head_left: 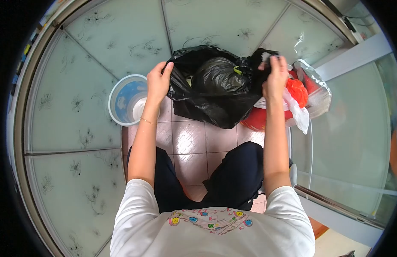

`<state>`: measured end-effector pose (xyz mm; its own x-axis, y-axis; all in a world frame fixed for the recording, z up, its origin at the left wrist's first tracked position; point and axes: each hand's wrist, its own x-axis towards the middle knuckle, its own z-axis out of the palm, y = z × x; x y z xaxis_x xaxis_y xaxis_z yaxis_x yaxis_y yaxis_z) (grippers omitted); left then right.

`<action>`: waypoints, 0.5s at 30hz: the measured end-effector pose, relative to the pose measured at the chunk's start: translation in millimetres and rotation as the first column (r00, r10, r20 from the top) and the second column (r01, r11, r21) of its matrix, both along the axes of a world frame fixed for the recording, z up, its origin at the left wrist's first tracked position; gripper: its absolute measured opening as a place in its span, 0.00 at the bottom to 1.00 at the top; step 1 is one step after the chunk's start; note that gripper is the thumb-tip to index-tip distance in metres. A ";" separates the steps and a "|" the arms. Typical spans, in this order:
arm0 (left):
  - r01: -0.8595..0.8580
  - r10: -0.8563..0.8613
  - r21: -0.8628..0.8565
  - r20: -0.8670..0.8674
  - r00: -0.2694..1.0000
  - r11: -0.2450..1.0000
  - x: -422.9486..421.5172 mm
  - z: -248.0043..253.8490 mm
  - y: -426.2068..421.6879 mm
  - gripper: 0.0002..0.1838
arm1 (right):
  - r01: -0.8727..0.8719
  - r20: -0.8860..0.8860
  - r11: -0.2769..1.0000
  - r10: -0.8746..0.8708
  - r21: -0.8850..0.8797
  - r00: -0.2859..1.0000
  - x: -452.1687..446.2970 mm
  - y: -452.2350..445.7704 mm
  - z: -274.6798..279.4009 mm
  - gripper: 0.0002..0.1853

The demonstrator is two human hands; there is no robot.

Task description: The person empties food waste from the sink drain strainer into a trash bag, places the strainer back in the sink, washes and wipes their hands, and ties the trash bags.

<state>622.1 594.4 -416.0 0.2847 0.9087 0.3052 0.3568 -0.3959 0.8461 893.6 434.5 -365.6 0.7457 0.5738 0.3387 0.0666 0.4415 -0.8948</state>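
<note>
A black plastic bag (226, 112) is stretched wide between my two hands above the tiled floor. My left hand (158, 81) is closed on its left edge, thumb on top. At the right edge, my right hand (274, 79) grips the bag, its fingertips slightly blurred. Inside the mouth lies a bulging dark bundle (220, 76), also of black plastic, with a small yellow-green strip (237, 70) on it. What the bundle contains is hidden.
Left of the bag stands a translucent bluish bucket (115, 103). To the right are a red bag (298, 92), a white plastic bag (298, 112), a clear plastic package (320, 96) and a round red object (254, 120). Frosted panels (78, 98) enclose the pink tiled floor (188, 141).
</note>
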 end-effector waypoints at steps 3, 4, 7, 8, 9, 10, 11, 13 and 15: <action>-0.055 0.055 0.006 -0.117 0.992 0.998 3.2 -53.0 21.3 0.18 | -0.069 -0.061 0.987 0.061 -0.144 0.996 0.3 4.5 -43.0 0.04; -0.048 0.037 -0.052 -0.196 0.980 0.997 3.4 -75.2 24.1 0.17 | -0.071 -0.051 0.982 0.063 -0.174 0.997 2.0 5.3 -60.9 0.05; 0.062 -0.125 -0.297 -0.200 0.972 0.953 1.2 -156.8 26.1 0.18 | 0.013 -0.017 0.925 -0.021 -0.379 1.000 24.8 5.6 -141.7 0.06; 0.126 -0.174 -0.452 -0.065 0.983 0.883 0.9 -176.0 26.9 0.19 | -0.091 -0.195 0.940 0.027 -0.328 0.980 19.0 2.5 -140.4 0.07; 0.195 -0.161 -0.568 0.109 0.981 0.799 1.6 -178.9 23.6 0.20 | -0.069 -0.243 0.947 -0.010 -0.314 0.970 16.4 4.8 -136.5 0.08; 0.240 -0.126 -0.654 0.217 0.968 0.717 1.9 -180.3 23.5 0.21 | -0.047 -0.292 0.952 -0.046 -0.303 0.955 13.7 5.3 -132.8 0.09; 0.292 -0.074 -0.726 0.317 0.946 0.622 0.9 -181.4 23.2 0.21 | -0.088 -0.330 0.951 -0.015 -0.295 0.944 11.0 3.9 -128.4 0.10; 0.333 -0.020 -0.810 0.370 0.929 0.482 -0.3 -169.4 23.0 0.22 | -0.171 -0.394 0.949 0.055 -0.265 0.917 6.2 4.4 -108.1 0.11; 0.292 -0.050 -0.867 0.297 0.953 0.403 -9.1 -156.7 27.1 0.23 | -0.208 -0.317 0.921 0.099 -0.331 0.943 13.5 12.0 -105.6 0.16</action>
<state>613.0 621.4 -572.8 0.5134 0.6307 -0.5819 0.1604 0.5957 0.7871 907.1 446.5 -471.2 0.6718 0.7300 -0.1254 -0.2611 0.0749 -0.9624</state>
